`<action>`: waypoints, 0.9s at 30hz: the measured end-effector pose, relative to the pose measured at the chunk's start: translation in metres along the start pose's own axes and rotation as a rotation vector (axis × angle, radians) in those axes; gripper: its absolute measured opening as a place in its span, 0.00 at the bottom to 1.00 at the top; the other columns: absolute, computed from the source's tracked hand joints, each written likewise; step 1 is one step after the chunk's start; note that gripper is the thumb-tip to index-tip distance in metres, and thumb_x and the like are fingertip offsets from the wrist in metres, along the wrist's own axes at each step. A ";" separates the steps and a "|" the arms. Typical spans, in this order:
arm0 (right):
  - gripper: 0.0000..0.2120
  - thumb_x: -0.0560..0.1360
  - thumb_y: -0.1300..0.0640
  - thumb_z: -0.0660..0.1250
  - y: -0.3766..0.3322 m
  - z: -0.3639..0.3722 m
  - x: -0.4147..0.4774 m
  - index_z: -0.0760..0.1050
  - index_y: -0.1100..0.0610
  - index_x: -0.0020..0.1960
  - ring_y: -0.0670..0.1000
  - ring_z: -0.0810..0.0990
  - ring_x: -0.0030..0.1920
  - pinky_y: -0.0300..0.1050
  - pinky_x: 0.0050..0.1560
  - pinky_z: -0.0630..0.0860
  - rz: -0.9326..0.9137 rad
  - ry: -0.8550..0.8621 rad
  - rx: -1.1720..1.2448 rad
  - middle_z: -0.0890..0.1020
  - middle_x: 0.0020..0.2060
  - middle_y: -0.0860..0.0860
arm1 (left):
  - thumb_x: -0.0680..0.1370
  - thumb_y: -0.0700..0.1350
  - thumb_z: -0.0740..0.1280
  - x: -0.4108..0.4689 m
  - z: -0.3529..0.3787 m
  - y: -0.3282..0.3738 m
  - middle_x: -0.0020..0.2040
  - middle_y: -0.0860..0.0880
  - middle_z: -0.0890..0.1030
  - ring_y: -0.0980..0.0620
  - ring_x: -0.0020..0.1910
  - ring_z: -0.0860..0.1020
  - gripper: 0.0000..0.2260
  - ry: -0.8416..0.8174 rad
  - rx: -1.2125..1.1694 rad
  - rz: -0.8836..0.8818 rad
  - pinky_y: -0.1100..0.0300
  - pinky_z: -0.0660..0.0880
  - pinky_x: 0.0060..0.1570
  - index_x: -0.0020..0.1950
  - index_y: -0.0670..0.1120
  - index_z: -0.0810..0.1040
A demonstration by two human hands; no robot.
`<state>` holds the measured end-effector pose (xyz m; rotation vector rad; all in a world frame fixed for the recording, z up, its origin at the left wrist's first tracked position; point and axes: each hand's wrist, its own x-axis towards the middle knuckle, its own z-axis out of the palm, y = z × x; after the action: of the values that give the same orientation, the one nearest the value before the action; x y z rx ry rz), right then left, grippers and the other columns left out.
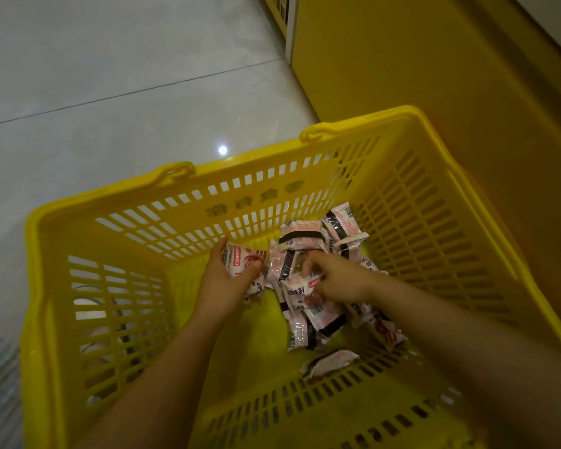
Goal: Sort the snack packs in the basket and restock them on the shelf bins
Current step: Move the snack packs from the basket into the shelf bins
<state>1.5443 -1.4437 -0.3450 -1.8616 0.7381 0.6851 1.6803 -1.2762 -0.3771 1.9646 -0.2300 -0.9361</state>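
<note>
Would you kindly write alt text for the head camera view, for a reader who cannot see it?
Two bare hands reach into a yellow slotted plastic basket on a pale tiled floor. The left hand grips one pink-and-white plastic snack pack; the right hand pinches another pack atop a loose pile of similar packs.

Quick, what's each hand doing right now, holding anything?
Left hand: grips a white snack pack.
Right hand: pinches the top pack of the pile.
</note>
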 end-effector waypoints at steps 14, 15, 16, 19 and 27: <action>0.24 0.71 0.47 0.71 -0.006 0.026 0.007 0.72 0.52 0.64 0.53 0.70 0.60 0.49 0.57 0.73 -0.253 0.048 -0.740 0.71 0.61 0.50 | 0.74 0.50 0.73 0.002 -0.003 -0.009 0.65 0.47 0.72 0.49 0.56 0.76 0.35 0.001 0.067 -0.022 0.60 0.76 0.49 0.76 0.54 0.58; 0.21 0.72 0.49 0.71 -0.007 0.025 0.005 0.72 0.52 0.63 0.52 0.72 0.58 0.47 0.54 0.74 -0.282 0.075 -0.710 0.70 0.60 0.50 | 0.74 0.49 0.73 0.002 -0.002 -0.007 0.65 0.46 0.73 0.49 0.56 0.76 0.35 0.015 0.061 -0.018 0.58 0.76 0.51 0.76 0.54 0.59; 0.20 0.73 0.51 0.70 -0.009 0.023 0.004 0.72 0.53 0.63 0.52 0.73 0.57 0.46 0.53 0.73 -0.316 0.139 -0.686 0.71 0.60 0.50 | 0.74 0.49 0.73 0.003 -0.003 -0.006 0.65 0.46 0.73 0.49 0.57 0.76 0.35 0.033 0.053 -0.009 0.57 0.76 0.52 0.76 0.53 0.59; 0.20 0.74 0.56 0.69 -0.009 0.015 0.002 0.71 0.53 0.65 0.52 0.70 0.63 0.44 0.60 0.69 -0.403 0.364 -0.656 0.72 0.63 0.51 | 0.74 0.48 0.73 0.002 -0.004 -0.005 0.66 0.45 0.73 0.47 0.58 0.76 0.34 0.065 0.038 0.015 0.54 0.76 0.55 0.75 0.52 0.60; 0.21 0.74 0.60 0.68 0.010 0.010 0.002 0.71 0.52 0.67 0.51 0.68 0.68 0.41 0.63 0.65 -0.301 0.321 -0.522 0.71 0.67 0.48 | 0.74 0.49 0.72 -0.001 -0.006 -0.006 0.68 0.44 0.71 0.47 0.60 0.75 0.34 0.058 0.073 0.013 0.53 0.76 0.58 0.76 0.52 0.58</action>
<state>1.5369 -1.4380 -0.3561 -2.5382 0.4825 0.4080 1.6828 -1.2689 -0.3794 2.0522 -0.2472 -0.8719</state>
